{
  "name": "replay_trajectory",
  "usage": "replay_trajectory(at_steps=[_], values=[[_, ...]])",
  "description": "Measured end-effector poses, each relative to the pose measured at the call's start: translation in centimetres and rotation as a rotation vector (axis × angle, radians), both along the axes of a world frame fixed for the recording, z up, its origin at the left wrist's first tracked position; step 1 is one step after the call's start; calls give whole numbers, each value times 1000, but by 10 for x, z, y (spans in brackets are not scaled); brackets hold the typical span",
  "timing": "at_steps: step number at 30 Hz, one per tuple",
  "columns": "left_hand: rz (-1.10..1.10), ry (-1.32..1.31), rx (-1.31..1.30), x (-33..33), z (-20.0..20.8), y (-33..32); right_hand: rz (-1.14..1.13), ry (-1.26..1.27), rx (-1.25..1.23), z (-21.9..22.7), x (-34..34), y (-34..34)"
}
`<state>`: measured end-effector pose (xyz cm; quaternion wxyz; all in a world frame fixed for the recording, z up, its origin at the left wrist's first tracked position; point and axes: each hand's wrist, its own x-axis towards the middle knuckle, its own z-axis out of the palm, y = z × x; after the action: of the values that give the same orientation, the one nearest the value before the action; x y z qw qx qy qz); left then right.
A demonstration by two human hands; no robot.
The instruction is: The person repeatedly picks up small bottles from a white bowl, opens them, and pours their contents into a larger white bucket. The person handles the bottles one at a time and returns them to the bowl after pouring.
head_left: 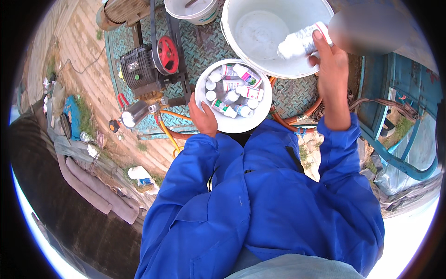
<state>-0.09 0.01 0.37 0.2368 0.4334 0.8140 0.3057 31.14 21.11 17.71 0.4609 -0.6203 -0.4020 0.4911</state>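
Right hand (331, 69) is raised over the near right rim of the big bucket (232, 21), fingers wrapped tight around a white bottle (299, 43). The bottle lies tilted, its far end pointing down into the bucket's interior; the bucket bottom shows pale and wet-looking, though whether liquid is leaving the bottle cannot be told.

Left hand (203, 117) grips the near left rim of the small bucket (260, 118), thumb over the edge, fingers closed on the wall. This bucket sits just beside the big one, their rims touching or nearly so. Inside it lie about ten small bottles (234, 90), mostly white with coloured labels, heaped loosely on their sides and ends.

Both buckets rest on a green checker-plate deck (204, 46). At the deck's left side stands a black pump (139, 69) with a red wheel (167, 54) and belt. Orange hoses (290, 122) run along the deck's near edge, below the small bucket. A third white pail (193, 11) sits at the far edge.

Person wears a blue jacket (260, 200). Brick paving (79, 42) lies left of the deck, with rags and litter scattered on it.
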Motion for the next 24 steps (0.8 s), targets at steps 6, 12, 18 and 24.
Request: replay_trajectory(at_steps=[6, 12, 18, 24], values=[[-11, 38, 22, 1, -1, 0, 176, -719, 496, -7, 16, 41], [-17, 75, 61, 1, -3, -1, 152, -354, 338, 11, 17, 35], [-7, 87, 55, -2, -9, -3, 238, -378, 383, 14, 35, 37], [-3, 104, 77, -3, -12, -3, 302, -490, 392, 32, 45, 31]])
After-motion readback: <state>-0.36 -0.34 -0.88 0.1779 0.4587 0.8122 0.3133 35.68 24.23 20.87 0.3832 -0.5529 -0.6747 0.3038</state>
